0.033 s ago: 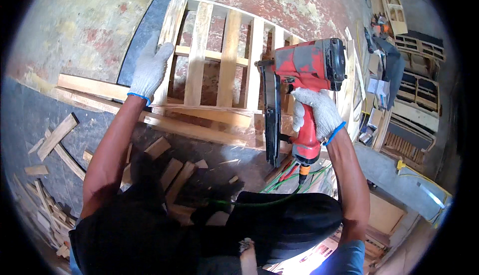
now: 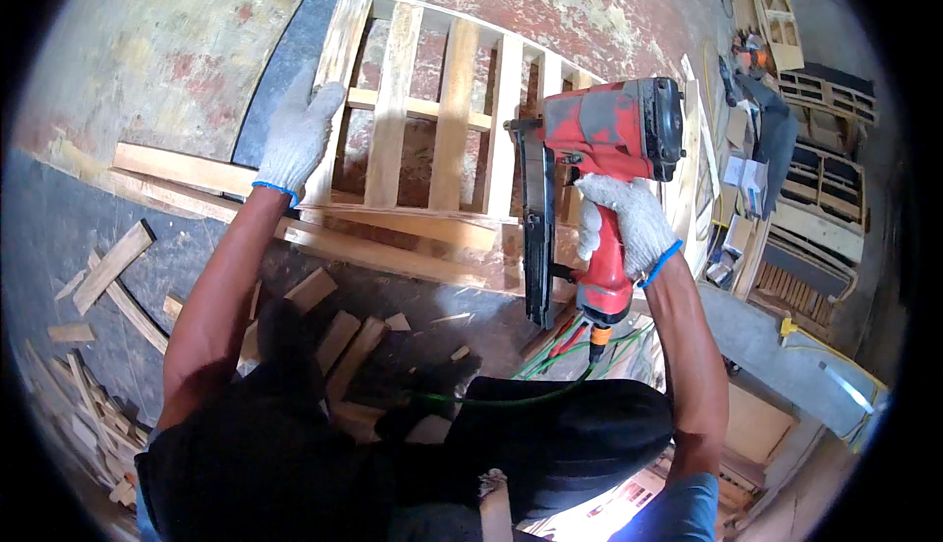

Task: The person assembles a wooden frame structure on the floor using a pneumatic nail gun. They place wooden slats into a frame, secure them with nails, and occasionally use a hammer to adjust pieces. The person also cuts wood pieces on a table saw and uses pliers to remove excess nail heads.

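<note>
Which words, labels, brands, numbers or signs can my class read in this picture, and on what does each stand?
No text can be read.
Red and dark-grey nail gun in the white-gloved right hand: no readable lettering.
Slatted pale wooden frame: no writing visible.
Pale, glare-lit surface with reddish marks, lower edge: too small and blurred to read.

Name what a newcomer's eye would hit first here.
A red-and-black nail gun right of centre, its handle in the white-gloved right hand. Next, the pale slatted wooden frame to its left, the white-gloved left hand on its leftmost slat. Then brown wood offcuts scattered on the dark floor, lower left.
</note>
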### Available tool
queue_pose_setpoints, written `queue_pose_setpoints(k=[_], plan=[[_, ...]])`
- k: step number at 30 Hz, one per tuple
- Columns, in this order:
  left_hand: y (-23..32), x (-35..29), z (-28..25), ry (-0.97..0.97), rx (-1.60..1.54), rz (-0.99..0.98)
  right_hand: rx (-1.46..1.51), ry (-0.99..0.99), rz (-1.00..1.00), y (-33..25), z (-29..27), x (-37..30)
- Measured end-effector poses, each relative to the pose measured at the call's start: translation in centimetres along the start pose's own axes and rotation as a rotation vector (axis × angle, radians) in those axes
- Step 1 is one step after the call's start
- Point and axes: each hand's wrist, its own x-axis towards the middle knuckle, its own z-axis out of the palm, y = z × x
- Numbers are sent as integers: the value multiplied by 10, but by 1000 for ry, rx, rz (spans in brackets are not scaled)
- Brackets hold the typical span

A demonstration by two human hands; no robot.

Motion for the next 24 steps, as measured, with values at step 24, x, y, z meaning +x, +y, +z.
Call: queue_pose_setpoints(k=[24], plan=[[-2, 4, 0, -45, -228, 51, -79, -46, 39, -27, 66, -6]])
